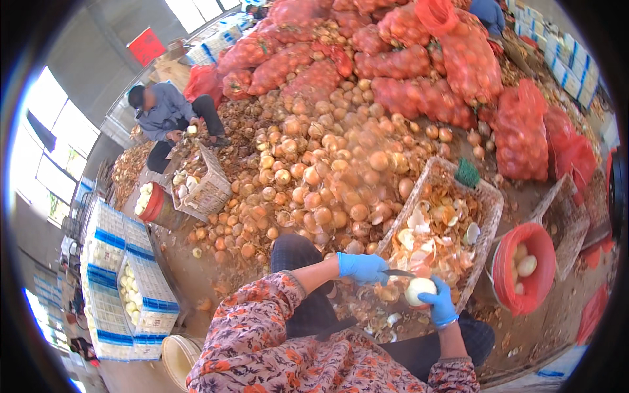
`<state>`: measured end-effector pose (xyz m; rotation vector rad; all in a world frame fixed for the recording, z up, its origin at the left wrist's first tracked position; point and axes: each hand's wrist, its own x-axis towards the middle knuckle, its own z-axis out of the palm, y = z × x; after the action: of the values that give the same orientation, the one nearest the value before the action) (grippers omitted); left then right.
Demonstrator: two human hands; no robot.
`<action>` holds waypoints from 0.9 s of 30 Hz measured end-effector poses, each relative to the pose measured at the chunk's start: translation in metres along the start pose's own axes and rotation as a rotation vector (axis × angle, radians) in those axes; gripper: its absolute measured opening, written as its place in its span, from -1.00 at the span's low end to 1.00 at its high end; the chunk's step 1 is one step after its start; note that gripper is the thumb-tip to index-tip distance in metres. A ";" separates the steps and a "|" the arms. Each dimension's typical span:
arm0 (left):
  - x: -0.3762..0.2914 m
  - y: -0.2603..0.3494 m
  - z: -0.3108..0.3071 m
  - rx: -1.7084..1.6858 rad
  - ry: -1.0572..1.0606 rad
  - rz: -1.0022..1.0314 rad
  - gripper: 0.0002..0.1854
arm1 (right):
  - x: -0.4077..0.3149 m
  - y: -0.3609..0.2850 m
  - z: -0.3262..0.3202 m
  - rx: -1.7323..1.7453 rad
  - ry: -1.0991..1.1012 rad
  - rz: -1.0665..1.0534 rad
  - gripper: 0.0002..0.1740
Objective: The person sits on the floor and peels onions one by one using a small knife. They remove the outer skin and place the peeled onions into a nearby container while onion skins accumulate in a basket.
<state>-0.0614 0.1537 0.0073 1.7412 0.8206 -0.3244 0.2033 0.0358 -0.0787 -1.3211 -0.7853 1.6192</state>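
My left hand (362, 268), in a blue glove, grips a knife whose dark blade (399, 272) points to the right. The blade's end is close to a peeled white onion (419, 291); whether it touches cannot be told. My right hand (442, 303), also gloved in blue, holds that onion from the right, with the thumb across its front. Some brownish skin shows on the onion's underside. Just beyond my hands stands a plastic crate (484, 245), holding loose onion skins (437, 236) and pale peel pieces. Scraps of peel lie on the floor between my legs.
A large heap of unpeeled onions (314, 172) spreads ahead, backed by red mesh sacks (403, 64). To the right stands a red-lined bucket (523, 294) with peeled onions. Stacked white-and-blue crates (147, 299) and a pale bucket (179, 361) are left. Another person (167, 118) sits far left.
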 end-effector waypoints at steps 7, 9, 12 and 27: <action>0.009 0.012 0.037 -0.108 0.468 0.067 -0.47 | -0.002 -0.034 0.024 0.229 -0.050 0.095 -0.22; 0.032 0.022 0.054 -0.104 0.521 0.122 -0.51 | 0.005 -0.018 0.016 0.165 -0.052 0.039 -0.20; 0.072 -0.005 0.087 -0.065 0.810 0.165 -0.59 | 0.003 -0.024 0.018 0.075 -0.074 0.035 -0.18; 0.097 0.023 0.065 0.205 0.981 0.164 -0.78 | 0.000 -0.018 0.009 0.505 0.013 -0.031 -0.38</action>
<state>0.0356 0.1254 -0.0550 2.1421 1.3398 0.6393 0.1990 0.0442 -0.0608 -0.9492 -0.3478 1.6425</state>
